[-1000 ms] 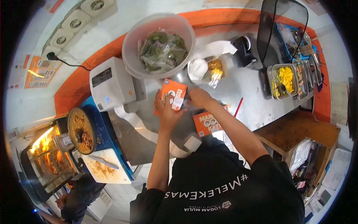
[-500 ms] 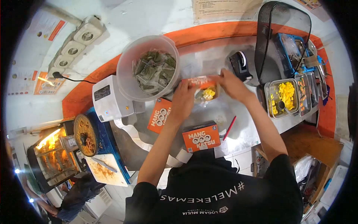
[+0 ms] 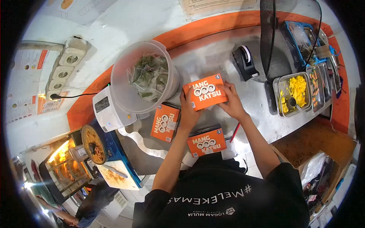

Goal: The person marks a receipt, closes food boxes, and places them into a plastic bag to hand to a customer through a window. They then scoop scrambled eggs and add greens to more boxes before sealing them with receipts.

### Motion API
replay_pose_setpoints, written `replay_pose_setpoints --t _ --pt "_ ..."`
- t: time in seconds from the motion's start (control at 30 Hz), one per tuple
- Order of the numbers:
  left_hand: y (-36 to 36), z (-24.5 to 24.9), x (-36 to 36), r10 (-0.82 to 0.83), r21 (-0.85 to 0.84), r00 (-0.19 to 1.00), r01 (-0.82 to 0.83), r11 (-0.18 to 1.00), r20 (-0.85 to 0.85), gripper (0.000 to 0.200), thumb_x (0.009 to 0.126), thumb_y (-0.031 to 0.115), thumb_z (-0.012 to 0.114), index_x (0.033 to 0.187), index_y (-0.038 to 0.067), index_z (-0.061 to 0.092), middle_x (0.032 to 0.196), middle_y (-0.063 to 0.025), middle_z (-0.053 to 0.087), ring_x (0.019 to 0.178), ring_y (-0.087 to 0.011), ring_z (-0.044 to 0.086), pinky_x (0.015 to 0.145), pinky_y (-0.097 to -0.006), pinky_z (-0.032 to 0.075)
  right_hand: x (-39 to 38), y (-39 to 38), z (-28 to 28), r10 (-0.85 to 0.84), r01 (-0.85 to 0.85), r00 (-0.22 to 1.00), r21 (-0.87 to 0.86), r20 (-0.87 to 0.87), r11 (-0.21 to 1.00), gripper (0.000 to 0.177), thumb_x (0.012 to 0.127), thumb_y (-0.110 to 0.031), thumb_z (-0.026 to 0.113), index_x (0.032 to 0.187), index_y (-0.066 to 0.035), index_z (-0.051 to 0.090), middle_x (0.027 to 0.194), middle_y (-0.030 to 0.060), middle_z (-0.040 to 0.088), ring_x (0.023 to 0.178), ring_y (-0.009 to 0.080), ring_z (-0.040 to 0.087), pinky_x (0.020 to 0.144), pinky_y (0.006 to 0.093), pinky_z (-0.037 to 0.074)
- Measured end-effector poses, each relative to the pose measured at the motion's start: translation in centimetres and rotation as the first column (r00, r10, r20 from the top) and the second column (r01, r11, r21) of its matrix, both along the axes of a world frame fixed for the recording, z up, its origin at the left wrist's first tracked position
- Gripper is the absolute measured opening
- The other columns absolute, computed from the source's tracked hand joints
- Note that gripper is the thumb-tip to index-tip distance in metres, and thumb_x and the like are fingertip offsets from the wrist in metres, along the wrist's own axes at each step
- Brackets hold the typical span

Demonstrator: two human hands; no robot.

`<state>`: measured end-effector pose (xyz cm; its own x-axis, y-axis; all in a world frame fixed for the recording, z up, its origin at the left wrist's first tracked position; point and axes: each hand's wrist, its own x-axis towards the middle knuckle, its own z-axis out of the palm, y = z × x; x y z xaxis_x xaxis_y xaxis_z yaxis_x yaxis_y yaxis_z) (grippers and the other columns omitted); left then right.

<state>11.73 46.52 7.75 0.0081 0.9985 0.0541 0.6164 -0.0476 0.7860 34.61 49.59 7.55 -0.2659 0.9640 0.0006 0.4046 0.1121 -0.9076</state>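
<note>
An orange takeaway box (image 3: 205,92) marked "Mang Katsu" is held between my hands, its lid down and its printed top facing up. My left hand (image 3: 189,112) grips its left edge. On the right edge, my right hand (image 3: 232,103) has its fingers over the corner. What is inside is hidden by the lid. Two more boxes of the same print lie nearer me: one box (image 3: 165,123) left of my left forearm, another box (image 3: 207,142) between my forearms. A red pen (image 3: 235,132) lies by my right forearm.
A clear tub (image 3: 173,78) of small packets stands back left, beside a white label printer (image 3: 108,110) trailing paper. A tape dispenser (image 3: 245,64) is at the back. On the right are a tray of yellow food (image 3: 297,91) and other trays. Another person's arm (image 3: 62,214) shows lower left.
The box between my hands was open, with yellow food showing inside; its lid has come down over it. My right hand has moved down onto the box's right edge.
</note>
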Motion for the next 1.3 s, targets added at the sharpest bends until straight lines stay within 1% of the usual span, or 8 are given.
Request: replay_pose_setpoints --t 0.17,0.4,0.57,0.97,1.0,1.1,1.2,1.3 --pt "-0.3 0.9 1.1 0.141 0.074 0.989 -0.143 0.987 0.031 0.096 0.073 0.016 0.092 0.153 0.009 0.040 0.151 -0.0250 0.039 0.141 -0.0442 0.041 0.113 -0.0516 0.041 -0.9 0.7 1.9 -0.138 0.139 0.990 -0.051 0.032 0.989 0.053 0.088 -0.012 0.072 0.139 -0.008 0.058 0.126 0.0175 0.048 0.120 0.0345 0.051 0.107 0.0405 0.044" --pt "0.3 -1.8 2.0 0.387 0.077 0.895 -0.412 0.908 0.223 0.083 0.077 0.015 0.088 0.148 0.002 0.046 0.140 -0.0220 0.050 0.126 -0.0412 0.052 0.107 -0.0496 0.043 -1.3 1.0 1.2 -0.120 0.115 0.989 -0.063 -0.087 0.991 0.048 0.101 -0.017 0.062 0.146 -0.008 0.049 0.144 0.0194 0.046 0.137 0.0349 0.047 0.115 0.0400 0.039" --pt "0.7 -2.3 1.1 0.281 0.184 0.951 -0.302 0.935 0.128 0.081 0.081 0.016 0.086 0.149 0.004 0.045 0.136 -0.0207 0.050 0.126 -0.0394 0.051 0.107 -0.0502 0.043 -1.0 0.6 1.4 -0.104 0.058 0.972 -0.214 -0.210 0.975 0.050 0.105 -0.015 0.056 0.152 -0.005 0.043 0.155 0.0168 0.044 0.147 0.0281 0.040 0.121 0.0379 0.031" --pt "-0.5 -2.3 -0.3 0.175 0.026 0.979 -0.179 0.984 0.108 0.086 0.079 0.019 0.089 0.150 0.004 0.043 0.152 -0.0213 0.041 0.141 -0.0402 0.041 0.114 -0.0519 0.038 0.3 1.2 0.7 0.052 -0.075 0.989 -0.174 -0.137 0.982 0.065 0.102 -0.028 0.063 0.157 -0.008 0.036 0.164 0.0214 0.029 0.156 0.0382 0.024 0.125 0.0434 0.026" --pt "-0.9 -2.6 -0.5 0.147 -0.002 0.977 -0.149 0.989 0.153 0.088 0.079 0.019 0.089 0.151 0.004 0.041 0.155 -0.0220 0.039 0.143 -0.0408 0.040 0.115 -0.0521 0.037 0.5 0.9 0.6 0.074 -0.093 0.991 -0.165 -0.114 0.982 0.070 0.101 -0.031 0.064 0.159 -0.008 0.032 0.166 0.0221 0.026 0.157 0.0385 0.021 0.126 0.0442 0.024" --pt "-1.7 -1.5 -0.5 0.011 0.088 0.992 0.001 0.996 -0.127 0.105 0.079 0.021 0.090 0.161 0.004 0.027 0.166 -0.0237 0.025 0.152 -0.0419 0.030 0.121 -0.0509 0.032 1.4 0.4 0.6 0.175 -0.168 0.983 -0.108 0.056 0.980 0.086 0.099 -0.039 0.068 0.164 -0.009 0.020 0.170 0.0236 0.015 0.159 0.0395 0.013 0.128 0.0464 0.019" --pt "-2.4 -0.9 -1.0 -0.133 -0.054 0.976 0.144 0.988 0.170 0.119 0.080 0.028 0.090 0.166 0.006 0.011 0.170 -0.0258 0.016 0.157 -0.0424 0.019 0.124 -0.0490 0.027 3.2 0.4 0.1 0.294 -0.299 0.898 -0.038 0.327 0.954 0.098 0.096 -0.045 0.070 0.166 -0.009 0.011 0.172 0.0228 0.007 0.159 0.0400 0.010 0.129 0.0477 0.016" --pt "-3.0 -0.6 -2.2 -0.245 -0.151 0.964 0.258 0.954 0.104 0.115 0.087 0.034 0.083 0.166 0.007 0.004 0.170 -0.0277 0.013 0.157 -0.0441 0.015 0.125 -0.0497 0.026 4.8 0.9 -0.5 0.389 -0.398 0.853 -0.050 0.349 0.916 0.102 0.093 -0.042 0.073 0.167 -0.013 0.009 0.172 0.0201 0.006 0.158 0.0404 0.013 0.129 0.0481 0.018"
